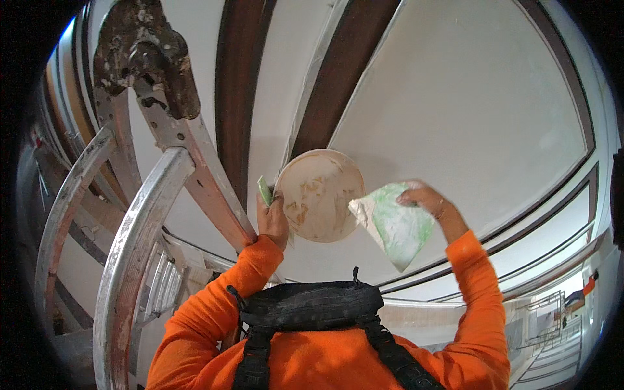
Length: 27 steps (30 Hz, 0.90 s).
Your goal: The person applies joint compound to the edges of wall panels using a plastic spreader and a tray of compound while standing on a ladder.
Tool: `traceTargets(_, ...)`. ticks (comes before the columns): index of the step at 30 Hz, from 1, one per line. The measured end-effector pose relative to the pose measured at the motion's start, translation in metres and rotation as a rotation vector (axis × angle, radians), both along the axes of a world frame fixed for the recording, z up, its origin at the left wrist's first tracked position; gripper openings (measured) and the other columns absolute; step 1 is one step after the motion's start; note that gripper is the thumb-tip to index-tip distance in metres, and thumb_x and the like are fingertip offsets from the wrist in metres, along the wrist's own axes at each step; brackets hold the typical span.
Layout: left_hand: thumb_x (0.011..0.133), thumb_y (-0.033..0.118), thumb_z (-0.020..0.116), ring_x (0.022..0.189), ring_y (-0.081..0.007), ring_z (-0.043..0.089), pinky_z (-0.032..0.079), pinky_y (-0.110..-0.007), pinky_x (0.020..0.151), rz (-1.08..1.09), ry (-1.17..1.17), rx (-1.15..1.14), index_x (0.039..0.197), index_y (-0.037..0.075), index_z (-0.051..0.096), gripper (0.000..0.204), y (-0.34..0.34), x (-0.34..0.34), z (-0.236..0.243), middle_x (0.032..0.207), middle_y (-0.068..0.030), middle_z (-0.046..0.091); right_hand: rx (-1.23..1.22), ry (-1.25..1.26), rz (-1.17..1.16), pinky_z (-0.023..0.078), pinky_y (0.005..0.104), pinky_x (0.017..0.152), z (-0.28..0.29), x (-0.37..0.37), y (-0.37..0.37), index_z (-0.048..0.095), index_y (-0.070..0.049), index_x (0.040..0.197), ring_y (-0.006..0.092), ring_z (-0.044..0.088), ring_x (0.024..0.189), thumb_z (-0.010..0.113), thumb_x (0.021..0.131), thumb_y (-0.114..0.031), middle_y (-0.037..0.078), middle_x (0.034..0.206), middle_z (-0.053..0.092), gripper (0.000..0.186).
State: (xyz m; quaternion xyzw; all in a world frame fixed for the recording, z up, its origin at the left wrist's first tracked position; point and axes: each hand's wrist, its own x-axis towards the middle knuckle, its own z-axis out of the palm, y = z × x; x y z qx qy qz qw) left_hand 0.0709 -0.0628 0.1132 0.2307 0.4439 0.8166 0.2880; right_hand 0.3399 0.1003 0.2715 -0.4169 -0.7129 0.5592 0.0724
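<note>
My left hand (274, 221) is closed on the rim of a pale round board (322, 195) smeared with tan patches, along with a narrow light-green piece (264, 190) that sticks up by the thumb. Held in my right hand (429, 201) is a broad green spreader (400, 234), coated with white paste, with a thick lump along its left corner. It is to the right of the round board. Both forearms are in orange sleeves.
A paint-spattered metal ladder (146, 234) rises close on my left. A white panelled surface (474, 97) with dark brown strips (325, 91) spans the upper view. At far right are metal railings (546, 305) and another person in orange (588, 286).
</note>
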Motion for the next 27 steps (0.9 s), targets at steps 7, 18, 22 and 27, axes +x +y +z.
traceTargets(7,0.092,0.013,0.046,0.097,-0.018,0.052,0.044,-0.031,0.084,-0.077,-0.156,0.005,0.128,0.001,0.038,0.039,-0.01,-0.003,0.008,0.108,-0.0103,0.052,-0.011,-0.107,-0.105,0.05,0.0271,0.066,-0.032,0.042,0.004,0.062,0.002,0.1,0.0131,0.061,0.07,0.061,0.076,-0.011,0.006,0.084,0.064,0.027)
traceTargets(18,0.091,0.013,0.047,0.092,-0.0202,0.053,0.044,-0.034,0.084,-0.122,-0.116,-0.019,0.119,0.004,0.043,0.03,-0.002,-0.013,-0.011,0.101,-0.0095,0.053,2.066,0.012,-0.119,0.046,0.0407,0.088,0.29,-0.043,-0.074,0.056,0.005,0.112,0.0341,0.06,0.098,0.056,0.084,-0.018,0.023,0.1,0.063,0.036)
traceTargets(22,0.09,0.013,0.048,0.088,-0.0203,0.053,0.044,-0.034,0.082,-0.099,-0.045,-0.003,0.114,0.004,0.044,0.026,0.003,-0.001,-0.011,0.097,-0.0099,0.053,2.336,-0.174,-0.13,0.047,0.0428,0.086,0.364,-0.073,-0.059,0.059,-0.001,0.111,0.0339,0.058,0.098,0.052,0.081,-0.013,0.019,0.099,0.063,0.033)
traceTargets(27,0.09,0.014,0.048,0.085,-0.0204,0.053,0.044,-0.033,0.078,-0.137,-0.084,-0.103,0.112,0.003,0.043,0.026,-0.006,0.0,0.006,0.095,-0.0102,0.053,2.3,-0.251,-0.165,0.048,0.0427,0.085,0.374,-0.104,-0.052,0.063,-0.003,0.107,0.0319,0.058,0.097,0.049,0.077,-0.008,0.016,0.099,0.064,0.032)
